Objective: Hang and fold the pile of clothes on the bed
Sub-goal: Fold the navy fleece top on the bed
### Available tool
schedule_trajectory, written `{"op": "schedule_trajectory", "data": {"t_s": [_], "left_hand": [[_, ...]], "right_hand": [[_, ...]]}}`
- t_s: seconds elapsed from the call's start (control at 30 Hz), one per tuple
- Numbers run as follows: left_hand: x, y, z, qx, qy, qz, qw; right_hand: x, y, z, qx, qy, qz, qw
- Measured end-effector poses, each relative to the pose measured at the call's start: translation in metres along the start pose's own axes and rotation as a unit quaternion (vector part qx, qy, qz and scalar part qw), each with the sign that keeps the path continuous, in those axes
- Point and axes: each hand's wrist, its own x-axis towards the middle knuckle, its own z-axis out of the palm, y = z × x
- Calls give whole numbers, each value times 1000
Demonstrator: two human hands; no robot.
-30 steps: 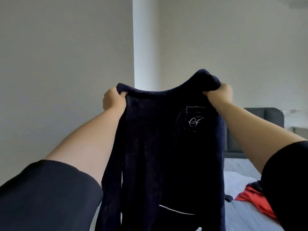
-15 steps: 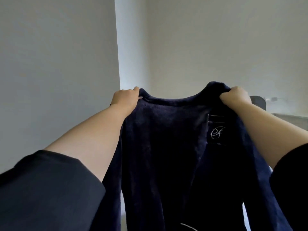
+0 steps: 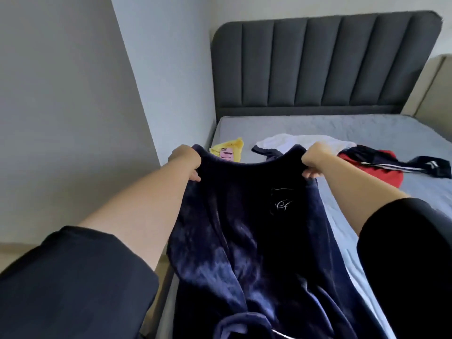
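Note:
A dark navy velvet garment (image 3: 234, 231) with a small white embroidered logo is stretched between my hands over the near left part of the bed (image 3: 342, 128). My left hand (image 3: 187, 162) grips its left shoulder and my right hand (image 3: 314, 161) grips its right shoulder. Its lower part drapes down over the mattress toward me. Beyond it on the bed lie a yellow garment (image 3: 230, 150), a white garment (image 3: 293, 140), a red garment (image 3: 381, 171) and a dark garment with white stripes (image 3: 415, 165).
A grey padded headboard (image 3: 318, 64) stands at the far end of the bed. A grey wall (image 3: 73, 94) runs close along the bed's left side. A beige panel (image 3: 437, 89) shows at the far right.
My view has tipped down from the wall to the bed. Both hands have lowered the navy garment from held up in the air to down over the mattress, still gripping its shoulders.

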Motion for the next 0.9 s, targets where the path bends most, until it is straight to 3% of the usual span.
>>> {"op": "schedule_trajectory", "data": {"t_s": [0.07,0.13,0.17,0.23,0.33,0.43,0.5,0.6,0.7,0.8,0.87,0.9], "left_hand": [[17,13,3,-77,33,-5,996],[32,31,3,-136,57,25,989],[38,40,4,-150,54,62,985],[43,50,12,-156,28,147,976],[39,31,46,-54,-62,243,967],[17,-30,113,190,-173,296,920],[-14,-79,156,314,-267,280,867],[-51,-151,192,387,-378,193,818],[-66,-193,197,392,-258,255,845],[-66,-207,187,274,-146,301,901],[-62,-225,174,147,-80,235,957],[-57,-239,163,73,-4,177,981]], "right_hand": [[24,-10,2,74,59,-19,995],[43,-21,-4,194,177,-59,963],[50,-27,-8,205,225,-83,949],[62,-40,-8,190,233,-144,943],[68,-51,33,181,141,-168,959],[58,-43,122,121,3,-193,974],[40,-21,194,79,-85,-146,983],[-10,26,292,166,-214,-27,962],[-41,57,338,225,-201,-10,953],[-33,60,331,289,-187,29,939],[-27,61,326,313,-194,41,929],[-28,62,326,305,-196,31,931]]}}
